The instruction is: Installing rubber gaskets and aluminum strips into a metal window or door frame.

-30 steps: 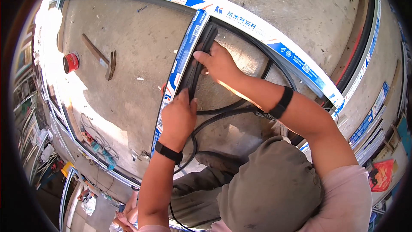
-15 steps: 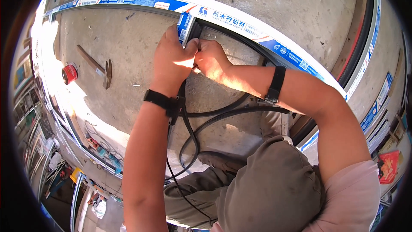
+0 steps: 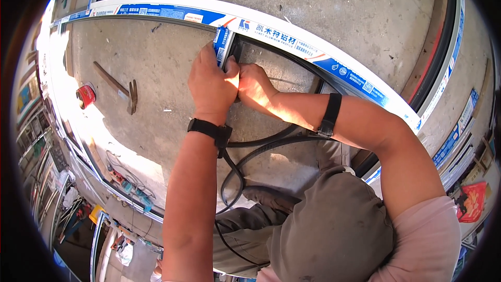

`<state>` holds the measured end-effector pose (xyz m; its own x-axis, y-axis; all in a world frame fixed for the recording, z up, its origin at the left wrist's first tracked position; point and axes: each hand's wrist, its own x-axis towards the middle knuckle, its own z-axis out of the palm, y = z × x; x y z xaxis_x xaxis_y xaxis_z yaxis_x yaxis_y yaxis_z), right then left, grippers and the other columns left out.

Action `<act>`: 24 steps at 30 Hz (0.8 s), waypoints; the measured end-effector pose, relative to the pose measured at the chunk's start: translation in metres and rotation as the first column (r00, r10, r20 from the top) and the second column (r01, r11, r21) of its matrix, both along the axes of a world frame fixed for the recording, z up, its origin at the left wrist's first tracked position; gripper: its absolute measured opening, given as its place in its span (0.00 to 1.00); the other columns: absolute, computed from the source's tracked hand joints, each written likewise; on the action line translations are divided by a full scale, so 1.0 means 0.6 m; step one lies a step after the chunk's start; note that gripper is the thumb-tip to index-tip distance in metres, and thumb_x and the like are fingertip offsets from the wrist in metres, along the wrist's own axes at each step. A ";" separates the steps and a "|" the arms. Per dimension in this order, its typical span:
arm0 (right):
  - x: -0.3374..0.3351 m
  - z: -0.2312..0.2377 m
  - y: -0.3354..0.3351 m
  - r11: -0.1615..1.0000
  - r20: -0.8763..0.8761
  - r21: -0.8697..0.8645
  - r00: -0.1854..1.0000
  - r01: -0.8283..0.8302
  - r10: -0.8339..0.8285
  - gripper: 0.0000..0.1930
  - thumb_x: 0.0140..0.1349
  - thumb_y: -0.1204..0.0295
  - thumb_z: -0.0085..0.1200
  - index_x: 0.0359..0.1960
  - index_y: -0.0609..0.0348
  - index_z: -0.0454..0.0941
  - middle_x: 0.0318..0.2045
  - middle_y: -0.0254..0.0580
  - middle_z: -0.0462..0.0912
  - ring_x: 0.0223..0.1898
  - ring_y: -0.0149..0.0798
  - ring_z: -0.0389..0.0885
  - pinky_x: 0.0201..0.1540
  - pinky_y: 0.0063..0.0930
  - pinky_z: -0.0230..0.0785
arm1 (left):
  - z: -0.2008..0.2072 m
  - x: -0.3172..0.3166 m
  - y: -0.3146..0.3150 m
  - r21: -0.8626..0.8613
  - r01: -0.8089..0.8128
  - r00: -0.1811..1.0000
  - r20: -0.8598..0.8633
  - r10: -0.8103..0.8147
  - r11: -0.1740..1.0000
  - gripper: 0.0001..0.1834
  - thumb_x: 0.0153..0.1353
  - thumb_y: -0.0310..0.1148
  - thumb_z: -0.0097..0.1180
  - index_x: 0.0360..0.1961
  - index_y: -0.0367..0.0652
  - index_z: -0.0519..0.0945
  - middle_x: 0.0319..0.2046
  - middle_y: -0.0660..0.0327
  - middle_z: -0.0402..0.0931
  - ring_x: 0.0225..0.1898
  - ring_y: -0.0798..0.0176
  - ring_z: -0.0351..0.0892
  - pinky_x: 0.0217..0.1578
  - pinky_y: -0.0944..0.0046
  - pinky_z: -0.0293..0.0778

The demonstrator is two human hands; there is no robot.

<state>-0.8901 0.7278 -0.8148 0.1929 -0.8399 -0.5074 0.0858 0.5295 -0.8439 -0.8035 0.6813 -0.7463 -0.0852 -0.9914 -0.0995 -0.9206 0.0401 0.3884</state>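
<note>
My left hand (image 3: 213,84) is closed around a short aluminium bar (image 3: 223,39) with blue and white film. The bar meets a long white aluminium frame rail (image 3: 182,4) at its far end. Right beside it, touching the left hand, my right hand (image 3: 255,86) is closed with its fingertips pressed at the bar's right side. A black rubber strip (image 3: 236,49) runs along that side and passes under the fingers. Its slack length lies in loops (image 3: 271,143) on the floor near my knees. The fingertips' exact grip is hidden behind the knuckles.
On the concrete floor to the left lie a hammer (image 3: 132,96) and a red can-like roll (image 3: 85,96). A teal power tool (image 3: 141,197) with a cord sits farther down. Framing lengths (image 3: 454,130) and a red bag (image 3: 471,202) are at the right.
The view has shifted slightly, so the frame sits lower. My left forearm has swung a little to the right. Both hands stay together at the bar, the right hand's fingers slightly changed in pose.
</note>
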 end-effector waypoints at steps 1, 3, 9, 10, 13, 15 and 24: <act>-0.005 0.005 -0.005 1.000 0.004 0.003 1.000 -0.003 0.003 0.14 0.61 0.62 0.54 0.34 0.63 0.83 0.32 0.58 0.84 0.38 0.56 0.84 0.39 0.40 0.74 | -0.001 0.003 0.001 -0.005 0.001 1.000 0.008 -0.001 1.000 0.22 0.55 0.36 0.60 0.50 0.42 0.74 0.40 0.49 0.79 0.42 0.43 0.79 0.41 0.47 0.75; -0.012 0.016 -0.014 0.997 -0.047 -0.006 0.996 -0.074 0.074 0.14 0.61 0.63 0.54 0.33 0.63 0.83 0.32 0.58 0.84 0.38 0.57 0.83 0.39 0.41 0.73 | -0.001 0.005 0.001 0.013 -0.011 1.000 0.022 0.011 1.000 0.21 0.55 0.36 0.60 0.50 0.41 0.74 0.39 0.49 0.79 0.41 0.43 0.79 0.41 0.47 0.75; -0.030 0.030 -0.027 0.983 -0.138 -0.030 0.974 -0.183 0.177 0.15 0.65 0.66 0.53 0.35 0.71 0.81 0.29 0.53 0.85 0.34 0.32 0.80 0.36 0.33 0.72 | 0.004 -0.003 -0.007 0.066 -0.011 0.994 0.108 0.004 0.998 0.19 0.56 0.38 0.60 0.45 0.39 0.74 0.35 0.49 0.80 0.37 0.42 0.80 0.38 0.48 0.76; -0.030 0.026 -0.026 0.983 -0.140 -0.032 0.974 -0.183 0.177 0.15 0.65 0.66 0.53 0.35 0.71 0.81 0.29 0.53 0.85 0.34 0.32 0.80 0.36 0.33 0.72 | 0.003 -0.006 -0.008 0.053 0.005 0.994 0.111 -0.011 0.999 0.19 0.56 0.38 0.60 0.44 0.39 0.73 0.34 0.49 0.80 0.36 0.42 0.81 0.37 0.48 0.76; -0.027 0.030 -0.027 0.983 -0.190 0.057 0.965 -0.174 0.182 0.16 0.64 0.66 0.53 0.33 0.72 0.81 0.29 0.53 0.85 0.33 0.35 0.82 0.35 0.33 0.72 | 0.012 -0.021 -0.021 0.045 -0.043 0.995 0.087 0.039 0.998 0.19 0.57 0.41 0.60 0.42 0.39 0.72 0.33 0.49 0.80 0.35 0.42 0.81 0.36 0.48 0.77; -0.022 0.051 -0.029 0.990 -0.240 0.072 0.961 -0.125 0.139 0.15 0.61 0.66 0.51 0.32 0.67 0.83 0.33 0.62 0.84 0.39 0.59 0.83 0.41 0.43 0.73 | 0.013 -0.016 -0.030 0.073 -0.011 0.988 0.154 0.000 0.997 0.19 0.58 0.42 0.59 0.41 0.39 0.72 0.33 0.48 0.80 0.35 0.42 0.82 0.36 0.48 0.77; -0.003 0.046 -0.004 0.990 -0.294 -0.137 0.956 -0.042 0.000 0.11 0.62 0.71 0.48 0.40 0.66 0.76 0.36 0.63 0.82 0.40 0.60 0.82 0.42 0.46 0.74 | 0.005 0.001 -0.027 0.075 0.067 0.995 0.066 -0.072 0.995 0.19 0.57 0.40 0.59 0.45 0.40 0.72 0.35 0.47 0.80 0.38 0.42 0.81 0.38 0.49 0.76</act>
<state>-0.8919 0.7252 -0.7872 0.0717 -0.9041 -0.4212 -0.1859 0.4027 -0.8962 -0.8028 0.6653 -0.7435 -0.1445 -0.9731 -0.1793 -0.9411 0.0792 0.3287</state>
